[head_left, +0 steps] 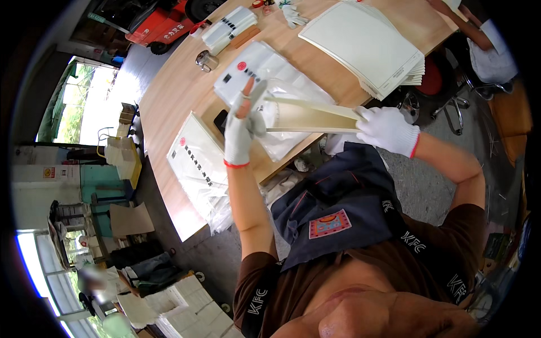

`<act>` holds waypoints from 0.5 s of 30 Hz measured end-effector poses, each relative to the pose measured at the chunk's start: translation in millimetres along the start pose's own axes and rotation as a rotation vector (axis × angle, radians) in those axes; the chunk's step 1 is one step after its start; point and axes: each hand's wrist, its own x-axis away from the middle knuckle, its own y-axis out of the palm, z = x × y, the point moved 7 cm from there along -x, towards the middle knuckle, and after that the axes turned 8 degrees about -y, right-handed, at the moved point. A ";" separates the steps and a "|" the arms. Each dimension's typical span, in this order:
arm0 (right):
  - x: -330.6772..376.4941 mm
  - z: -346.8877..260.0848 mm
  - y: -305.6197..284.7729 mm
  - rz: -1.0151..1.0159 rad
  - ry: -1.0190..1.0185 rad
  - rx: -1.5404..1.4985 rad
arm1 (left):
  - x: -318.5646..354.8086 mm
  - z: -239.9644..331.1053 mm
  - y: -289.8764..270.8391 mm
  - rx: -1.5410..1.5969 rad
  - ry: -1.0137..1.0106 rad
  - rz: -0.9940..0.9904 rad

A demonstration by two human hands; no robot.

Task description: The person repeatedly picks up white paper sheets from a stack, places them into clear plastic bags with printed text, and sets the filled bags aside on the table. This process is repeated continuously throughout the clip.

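Observation:
My right hand (386,131), in a white knit glove with a red cuff, grips one end of a bent sheaf of cream paper sheets (315,117). The sheaf extends leftward over the table edge, its layers parted. At its far end is my left hand (239,132), in a similar glove with bare fingertips. Its fingers are stretched out and partly smeared by motion. Beneath the sheaf lie clear plastic bags (253,70) with red and black print. Left of my left wrist, a bagged stack of white sheets (194,152) rests on the table.
A large stack of white sheets (363,48) lies at the table's far right. Farther back are a metal canister (207,61), rolled plastic bags (230,28) and a loose glove (293,16). A dark phone (221,120) sits by the bagged stack. Another person's arm (468,25) shows at upper right.

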 end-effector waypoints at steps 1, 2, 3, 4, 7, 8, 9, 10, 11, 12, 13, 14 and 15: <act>-8.5 0.9 10.2 -0.059 0.015 -0.025 | 8.9 3.2 17.2 -0.136 0.072 0.036; -18.8 2.4 18.1 -0.117 0.035 -0.049 | 17.1 -0.9 33.6 -0.386 0.196 0.056; -29.5 4.1 26.4 -0.173 0.047 -0.075 | 28.0 -5.0 48.4 -0.630 0.323 0.114; -33.9 11.5 36.2 -0.213 0.092 -0.221 | 37.0 -22.7 63.2 -0.616 0.290 0.173; -42.1 41.0 77.8 -0.313 0.322 -0.838 | 79.8 -81.6 94.1 -0.540 0.216 0.252; -49.0 44.0 100.6 -0.177 0.437 -1.088 | 92.0 -101.8 102.5 -0.853 0.414 0.179; -53.8 44.5 131.8 -0.038 0.556 -1.331 | 91.9 -89.8 113.6 -0.863 0.622 0.134; -51.8 46.1 151.0 0.104 0.683 -1.564 | 89.7 -72.4 126.7 -0.861 0.826 0.091; -65.5 42.7 137.0 0.140 0.384 -1.243 | 72.8 -60.7 126.9 -0.938 0.631 0.193; -86.6 25.9 120.9 0.126 0.062 -0.915 | 53.6 -57.0 122.5 -0.859 0.536 0.206; -101.3 8.0 104.1 0.208 -0.214 -0.570 | 31.5 -56.5 117.6 -0.783 0.445 0.214; -108.3 6.6 115.8 0.278 -0.078 -0.597 | 17.5 -51.3 119.4 -0.703 0.359 0.205; -112.6 6.1 125.9 0.363 0.054 -0.646 | 13.7 -44.5 129.8 -0.711 0.331 0.170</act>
